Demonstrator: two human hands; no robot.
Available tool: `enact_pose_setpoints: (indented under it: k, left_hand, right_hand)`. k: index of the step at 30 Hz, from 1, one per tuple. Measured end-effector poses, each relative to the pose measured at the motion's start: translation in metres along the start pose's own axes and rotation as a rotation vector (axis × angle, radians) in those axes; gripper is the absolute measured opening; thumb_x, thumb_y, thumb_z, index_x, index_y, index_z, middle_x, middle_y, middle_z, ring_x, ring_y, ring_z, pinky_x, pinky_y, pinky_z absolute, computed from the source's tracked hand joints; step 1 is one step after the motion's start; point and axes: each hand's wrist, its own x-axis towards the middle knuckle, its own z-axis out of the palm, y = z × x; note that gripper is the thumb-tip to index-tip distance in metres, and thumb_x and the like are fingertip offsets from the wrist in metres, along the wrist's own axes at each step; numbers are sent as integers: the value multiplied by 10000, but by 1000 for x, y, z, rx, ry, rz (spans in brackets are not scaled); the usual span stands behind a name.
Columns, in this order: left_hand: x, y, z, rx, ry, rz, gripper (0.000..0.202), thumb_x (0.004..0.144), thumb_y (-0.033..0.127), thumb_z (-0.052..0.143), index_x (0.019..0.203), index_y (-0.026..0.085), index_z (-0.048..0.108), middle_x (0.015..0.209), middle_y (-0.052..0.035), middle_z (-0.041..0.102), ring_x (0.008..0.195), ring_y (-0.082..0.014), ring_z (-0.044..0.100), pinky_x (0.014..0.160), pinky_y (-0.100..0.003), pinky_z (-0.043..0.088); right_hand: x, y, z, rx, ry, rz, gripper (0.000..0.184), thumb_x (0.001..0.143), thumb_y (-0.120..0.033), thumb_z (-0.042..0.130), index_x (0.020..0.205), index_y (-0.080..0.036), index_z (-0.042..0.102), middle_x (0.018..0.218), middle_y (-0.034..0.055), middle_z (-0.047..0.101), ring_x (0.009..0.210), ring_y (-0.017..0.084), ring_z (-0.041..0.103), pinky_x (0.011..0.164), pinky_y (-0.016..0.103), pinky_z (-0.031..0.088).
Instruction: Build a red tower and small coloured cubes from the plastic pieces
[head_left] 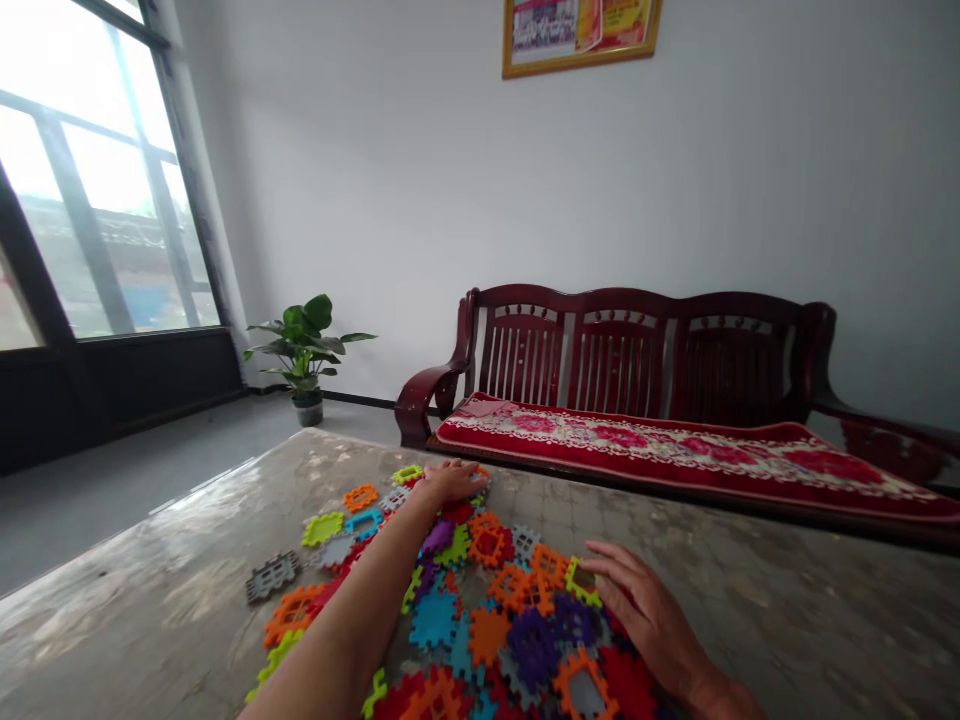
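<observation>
Many toothed plastic building pieces in several colours lie in a loose heap on the table. My left hand (452, 482) reaches to the far end of the heap, palm down with fingers stretched over an orange piece (480, 472) and red ones. On the near right, my right hand (645, 610) is open, its fingers apart beside a yellow-green frame piece (583, 582). The fingertips seem to touch that piece's edge. Close to this hand are a dark purple piece (534, 645) and an orange frame piece (585, 685). My left forearm hides part of the heap.
The table (750, 590) has a patterned, shiny cover. A grey piece (272, 576) lies at the heap's left edge. Beyond the table stand a dark red wooden bench (622, 350) with a floral red cushion (675, 445) and a potted plant (304, 350). Windows are at left.
</observation>
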Motion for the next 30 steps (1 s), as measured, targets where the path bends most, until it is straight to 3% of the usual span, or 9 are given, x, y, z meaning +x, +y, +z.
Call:
enact_pose_setpoints:
  k: [5,13,17,19,21,23,25,26,30]
  left_hand:
    - [-17,16,8,26,15,0,624,827,645,394,1344,331,547,1414,-138,525,1298,-413,449,996,-674,334]
    - [-65,70,26,38,14,42,628,846,663,331,1288,301,591,1340,-167,553,1235,-427,482,926,-634,402]
    - [-91,94,34,14,-55,149,685,824,735,305,1326,346,563,1339,-150,566,1226,-428,497,933,-622,407]
    - [-94,95,30,-5,-45,199,682,821,751,301,1337,381,550,1318,-125,593,1210,-403,522,946,-596,414]
    - [-88,82,19,-8,58,176,634,847,719,302,1332,395,553,1309,-96,612,1242,-364,510,986,-555,404]
    - [-75,55,6,6,159,82,628,891,657,272,1386,352,510,1457,-104,494,1386,-375,344,1073,-591,292]
    - [-58,20,-6,49,254,-136,614,882,649,316,1393,361,498,1572,-57,348,1467,-355,183,1138,-582,174]
    - [-51,3,-10,49,248,-207,624,880,636,334,1401,333,497,1580,-85,328,1469,-376,163,1130,-607,158]
    - [-34,-45,-10,15,169,-361,644,863,649,321,1344,296,563,1490,-185,439,1361,-469,358,1008,-704,274]
  right_hand:
    - [-1,6,2,86,48,30,506,931,-598,384,1103,-256,716,1350,95,583,1258,273,518,1102,455,366]
    - [-15,1,-9,82,41,27,500,929,-595,386,1053,-252,727,1320,99,601,1226,278,542,1097,471,376]
    - [-36,20,-20,48,57,75,492,917,-604,406,1065,-263,728,1335,83,595,1257,296,516,1127,496,338]
    - [-45,35,-23,52,93,114,501,906,-619,413,1065,-266,731,1342,80,590,1276,301,500,1142,505,319]
    - [-51,48,-23,71,150,151,527,896,-640,406,1061,-263,735,1347,84,586,1286,306,494,1144,511,320]
    - [-52,55,-22,79,210,172,548,889,-656,392,1059,-263,736,1351,86,583,1290,309,493,1141,518,327]
    - [-52,56,-20,62,228,165,543,891,-653,386,1068,-274,732,1359,79,578,1292,307,492,1139,519,333]
    - [-51,54,-20,42,222,154,528,895,-645,390,1073,-281,729,1362,73,577,1293,304,492,1138,516,336]
    - [-49,42,-18,-61,164,92,454,911,-599,422,1103,-309,714,1364,52,578,1288,293,497,1129,495,357]
